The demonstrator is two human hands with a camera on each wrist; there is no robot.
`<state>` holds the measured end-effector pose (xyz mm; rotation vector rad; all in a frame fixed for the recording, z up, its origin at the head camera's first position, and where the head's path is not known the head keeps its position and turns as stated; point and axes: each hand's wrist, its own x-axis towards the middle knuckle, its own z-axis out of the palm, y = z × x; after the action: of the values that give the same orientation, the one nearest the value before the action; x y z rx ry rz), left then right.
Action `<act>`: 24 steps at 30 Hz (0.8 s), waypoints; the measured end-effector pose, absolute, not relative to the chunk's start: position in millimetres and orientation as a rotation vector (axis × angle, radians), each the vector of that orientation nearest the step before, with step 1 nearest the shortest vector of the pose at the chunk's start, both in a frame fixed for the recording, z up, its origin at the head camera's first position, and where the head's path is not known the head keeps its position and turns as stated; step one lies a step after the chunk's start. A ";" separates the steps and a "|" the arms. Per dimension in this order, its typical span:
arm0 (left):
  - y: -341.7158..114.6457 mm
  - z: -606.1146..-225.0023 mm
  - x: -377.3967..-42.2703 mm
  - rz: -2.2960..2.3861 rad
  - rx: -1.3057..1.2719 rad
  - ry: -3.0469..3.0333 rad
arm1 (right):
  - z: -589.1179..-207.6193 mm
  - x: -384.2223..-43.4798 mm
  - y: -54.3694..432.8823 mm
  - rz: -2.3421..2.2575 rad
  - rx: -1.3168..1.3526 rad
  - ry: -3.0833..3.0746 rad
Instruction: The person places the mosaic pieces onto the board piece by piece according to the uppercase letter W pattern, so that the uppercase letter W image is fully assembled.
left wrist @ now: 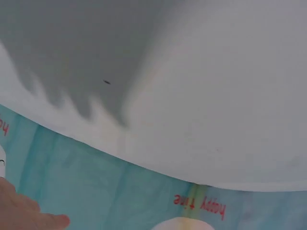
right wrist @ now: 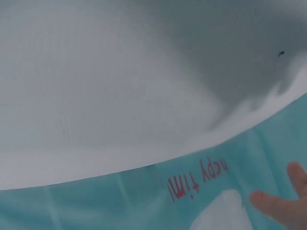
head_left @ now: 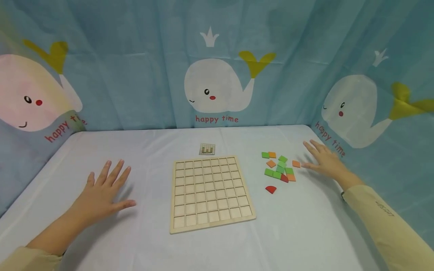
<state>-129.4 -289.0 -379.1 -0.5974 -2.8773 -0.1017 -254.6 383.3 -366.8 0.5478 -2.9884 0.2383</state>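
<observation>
My left hand (head_left: 101, 192) is spread over the white table, left of a wooden grid board (head_left: 210, 195), and holds nothing. Its fingers (left wrist: 29, 215) show at the lower left corner of the left wrist view. On the other side, my right hand (head_left: 323, 160) stretches out with fingers apart and nothing in its grasp. Nearest to it lies an orange square tile (head_left: 296, 164), close by the thumb tip in the head view. Further left of that hand are several green tiles (head_left: 277, 175), more orange tiles and a red quarter-round tile (head_left: 271, 189). The board's squares hold no tiles.
A small card (head_left: 207, 149) with a grid pattern lies behind the board. Blue curtains (head_left: 135, 82) with printed whales hang along the table's back and sides. The white tablecloth (head_left: 145, 244) stretches in front of the board.
</observation>
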 end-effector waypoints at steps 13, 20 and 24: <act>-247.9 -384.3 -129.2 -0.116 -0.864 -2.855 | -368.6 -260.6 378.9 0.506 0.604 -3.095; -226.9 -387.9 -127.6 -0.118 -1.031 -2.783 | -372.6 -264.1 378.4 0.589 0.627 -3.144; -217.7 -391.1 -127.8 -0.130 -1.079 -2.780 | -372.5 -265.1 376.5 0.629 0.644 -3.160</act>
<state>-127.8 -217.7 -391.1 -1.0792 -2.7802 -0.1300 -265.1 376.5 -372.5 0.6444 -3.1599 0.6293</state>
